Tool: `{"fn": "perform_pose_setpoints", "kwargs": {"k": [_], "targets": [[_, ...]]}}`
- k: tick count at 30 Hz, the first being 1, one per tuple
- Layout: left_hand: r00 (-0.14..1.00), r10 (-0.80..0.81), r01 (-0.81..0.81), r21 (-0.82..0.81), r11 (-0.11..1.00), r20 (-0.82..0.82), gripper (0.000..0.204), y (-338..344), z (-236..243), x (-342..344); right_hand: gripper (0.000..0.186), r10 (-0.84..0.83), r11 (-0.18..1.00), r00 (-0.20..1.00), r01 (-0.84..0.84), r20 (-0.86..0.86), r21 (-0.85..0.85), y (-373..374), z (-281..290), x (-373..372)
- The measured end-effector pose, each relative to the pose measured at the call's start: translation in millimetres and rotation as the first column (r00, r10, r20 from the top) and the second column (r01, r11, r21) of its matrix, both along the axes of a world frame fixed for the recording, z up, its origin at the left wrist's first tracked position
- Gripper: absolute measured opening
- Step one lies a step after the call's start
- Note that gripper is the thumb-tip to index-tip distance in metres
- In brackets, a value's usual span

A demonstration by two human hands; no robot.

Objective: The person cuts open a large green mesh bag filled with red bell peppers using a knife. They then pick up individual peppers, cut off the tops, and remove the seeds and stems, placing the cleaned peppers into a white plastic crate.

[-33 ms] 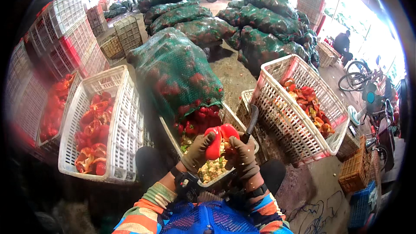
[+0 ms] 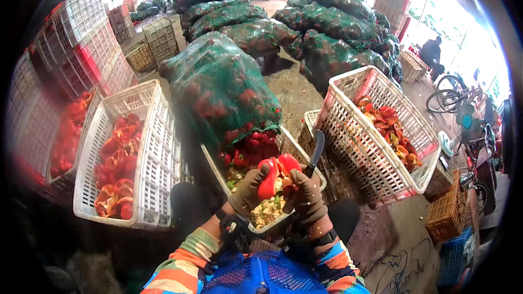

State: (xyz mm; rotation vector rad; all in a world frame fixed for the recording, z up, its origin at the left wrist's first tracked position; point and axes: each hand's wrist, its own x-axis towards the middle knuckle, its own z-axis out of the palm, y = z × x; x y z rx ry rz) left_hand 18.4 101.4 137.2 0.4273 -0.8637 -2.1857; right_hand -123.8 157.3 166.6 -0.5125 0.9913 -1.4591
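Note:
A red bell pepper (image 2: 267,184), split open into two parts that spread apart at the top, is held between my two gloved hands above a crate of scraps. My left hand (image 2: 246,189) is closed round its left part. My right hand (image 2: 308,197) grips a knife (image 2: 316,151), its curved dark blade pointing up and away, and its fingers also touch the pepper's right part. Below lies a white crate (image 2: 213,170) with pale seed cores and green bits in front. Whole red peppers (image 2: 256,144) spill into its far end from a green mesh sack (image 2: 223,84).
A white crate (image 2: 158,155) of opened red peppers stands at left, with stacked crates (image 2: 76,22) beyond. Another white crate (image 2: 376,171) with pepper pieces is at right. Filled mesh sacks (image 2: 332,24) are piled behind. Bicycles (image 2: 449,98) and a seated person (image 2: 431,54) are far right.
Almost nothing differs. The knife blade has turned slightly and shows more of its flat side; both hands keep their hold on the pepper.

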Motion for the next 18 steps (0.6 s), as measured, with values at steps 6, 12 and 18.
{"fn": "perform_pose_setpoints", "kwargs": {"k": [6, 12, 18], "targets": [[0.982, -0.029, 0.077, 0.253, 0.964, -0.187, 0.070, -8, -46, -1, 0.032, 0.118, 0.988, 0.913, -0.149, 0.390, 0.049, -6, -21, -8], [0.990, 0.066, -0.031, 0.263, 0.964, -0.123, 0.063, -17, -46, 2, 0.021, -0.117, 0.984, 0.968, 0.083, 0.222, 0.156, -27, -53, -11], [0.970, 0.242, -0.244, 0.094, 0.965, 0.039, 0.051, -27, -48, -2, 0.030, -0.178, 0.932, 0.733, -0.090, -0.657, -0.352, -5, -50, 3]]}}
